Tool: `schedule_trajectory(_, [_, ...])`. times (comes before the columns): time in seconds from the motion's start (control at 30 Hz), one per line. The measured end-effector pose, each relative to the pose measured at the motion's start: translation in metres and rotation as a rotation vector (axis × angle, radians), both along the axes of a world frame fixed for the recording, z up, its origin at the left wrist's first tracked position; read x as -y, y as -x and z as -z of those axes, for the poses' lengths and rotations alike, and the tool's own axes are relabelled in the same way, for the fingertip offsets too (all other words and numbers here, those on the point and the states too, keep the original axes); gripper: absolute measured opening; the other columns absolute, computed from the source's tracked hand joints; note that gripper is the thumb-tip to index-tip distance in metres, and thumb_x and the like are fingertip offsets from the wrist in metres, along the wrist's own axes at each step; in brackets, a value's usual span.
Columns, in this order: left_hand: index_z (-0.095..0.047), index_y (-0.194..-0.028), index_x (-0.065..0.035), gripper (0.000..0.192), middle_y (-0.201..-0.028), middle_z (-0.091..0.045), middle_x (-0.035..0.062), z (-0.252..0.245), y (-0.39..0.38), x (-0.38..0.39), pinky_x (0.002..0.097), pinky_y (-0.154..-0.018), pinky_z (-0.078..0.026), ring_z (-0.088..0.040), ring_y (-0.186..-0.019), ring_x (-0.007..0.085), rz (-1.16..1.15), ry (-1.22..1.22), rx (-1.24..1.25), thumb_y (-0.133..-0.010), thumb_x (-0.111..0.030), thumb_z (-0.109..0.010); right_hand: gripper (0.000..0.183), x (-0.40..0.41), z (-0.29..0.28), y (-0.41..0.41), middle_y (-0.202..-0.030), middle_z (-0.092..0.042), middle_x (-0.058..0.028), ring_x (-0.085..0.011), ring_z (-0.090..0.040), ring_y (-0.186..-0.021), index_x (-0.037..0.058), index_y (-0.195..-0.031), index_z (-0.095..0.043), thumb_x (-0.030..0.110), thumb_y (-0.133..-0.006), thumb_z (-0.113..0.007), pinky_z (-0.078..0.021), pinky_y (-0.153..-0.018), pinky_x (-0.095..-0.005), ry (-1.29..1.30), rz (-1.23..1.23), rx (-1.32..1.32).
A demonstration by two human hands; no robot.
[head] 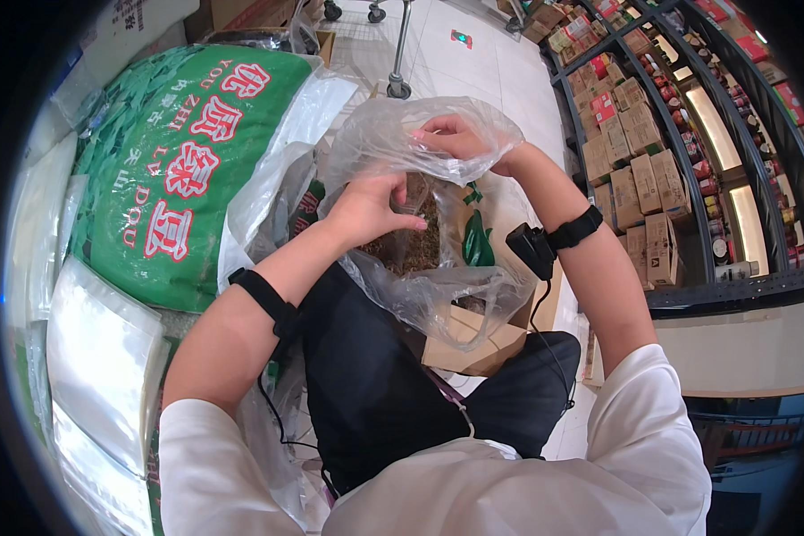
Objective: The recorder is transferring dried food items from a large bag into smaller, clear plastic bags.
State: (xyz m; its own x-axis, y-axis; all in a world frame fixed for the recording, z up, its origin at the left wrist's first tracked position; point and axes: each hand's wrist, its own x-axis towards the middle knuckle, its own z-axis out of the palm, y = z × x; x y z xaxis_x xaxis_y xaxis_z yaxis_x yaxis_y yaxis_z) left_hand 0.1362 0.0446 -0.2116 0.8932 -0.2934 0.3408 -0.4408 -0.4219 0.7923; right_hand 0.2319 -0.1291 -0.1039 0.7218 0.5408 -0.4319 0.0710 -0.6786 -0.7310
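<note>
A clear plastic bag (402,134) stands with its mouth spread wide in front of me, its handle loops sagging toward my knees. My right hand (457,137) is inside the far side of the bag, behind the thin film, fingers loosely curled and apart. Over the bag's near-left side is my left hand (378,206), thumb and forefinger apart with nothing visible between them. Beneath my hands lies a brown, crumbly dried material (412,234). It sits inside clear plastic in an open cardboard box (476,338). A piece of green plastic (477,241) shows beside it.
At my left lies a large green printed sack (194,167), with a stack of clear plastic bags (104,348) next to it. Shelving (683,134) with cartons and jars stands on the right. A wheeled rack's caster (398,87) rests on the tiled floor ahead.
</note>
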Motion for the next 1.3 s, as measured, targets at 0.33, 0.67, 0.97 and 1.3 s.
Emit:
schedule_trajectory(0.33, [-0.051,-0.074,-0.0038,0.051,-0.08,-0.053,0.0097,-0.01,0.001,-0.002,0.0365,-0.07,-0.045,-0.053,-0.077,0.0279,-0.014,-0.038,-0.052,-0.057,-0.033,-0.089,0.031,0.006,0.027,-0.013,-0.091,-0.069,-0.0052,-0.0114,-0.062,-0.075,0.0032,-0.099,-0.067,0.033,-0.089,-0.063,-0.0486,-0.06,-0.0286,0.198,0.188,0.192])
schedule_trajectory(0.67, [-0.064,-0.092,-0.0034,0.052,-0.093,-0.064,0.0104,0.013,-0.012,-0.006,0.0326,-0.074,-0.047,-0.06,-0.084,0.0213,0.036,-0.059,-0.252,-0.054,-0.027,-0.091,0.045,-0.001,0.104,0.003,-0.104,-0.068,-0.0143,-0.0245,-0.065,-0.09,0.0013,-0.102,-0.067,0.037,-0.075,-0.073,-0.0511,-0.079,-0.0351,0.745,-0.492,0.419])
schedule_trajectory(0.97, [-0.066,-0.069,-0.0009,0.04,-0.103,-0.062,0.0178,-0.014,-0.017,-0.006,0.0406,-0.085,-0.045,-0.059,-0.094,0.0338,-0.252,-0.136,-0.025,-0.064,-0.036,-0.083,0.067,0.027,0.185,0.037,-0.116,-0.063,-0.0195,-0.0305,-0.057,-0.114,0.0004,-0.114,-0.062,0.045,-0.066,-0.079,-0.0444,-0.096,-0.0383,0.792,-0.442,-0.042])
schedule_trajectory(1.3, [-0.059,-0.059,0.0002,0.037,-0.106,-0.061,0.0231,0.002,-0.019,-0.012,0.0403,-0.073,-0.049,-0.062,-0.083,0.0351,-0.324,-0.064,0.138,-0.063,-0.027,-0.084,0.084,0.021,0.219,0.066,-0.125,-0.057,-0.0202,-0.0325,-0.054,-0.116,0.0037,-0.131,-0.048,0.039,-0.061,-0.081,-0.0429,-0.098,-0.037,0.476,-0.287,-0.135])
